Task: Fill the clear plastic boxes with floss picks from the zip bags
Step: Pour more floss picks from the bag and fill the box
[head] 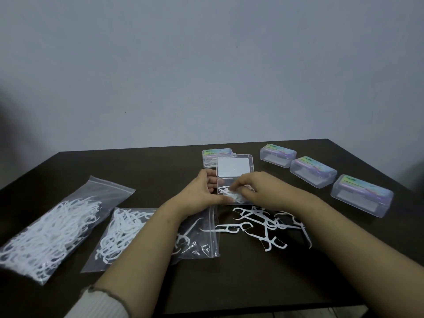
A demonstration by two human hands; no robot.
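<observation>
Two hands at the open box (234, 180): left hand (202, 193) grips its left wall, right hand (254, 191) seemingly pinches floss picks (227, 192) inside. Loose picks (263, 223) lie just below the right wrist.

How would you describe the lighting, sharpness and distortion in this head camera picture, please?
Head view: dim, flat light with a dark vignette at the left edge; wide-angle bending bows the dark brown table edges; soft focus blurs the white floss picks in the open clear plastic box under the left hand and right hand.
</observation>
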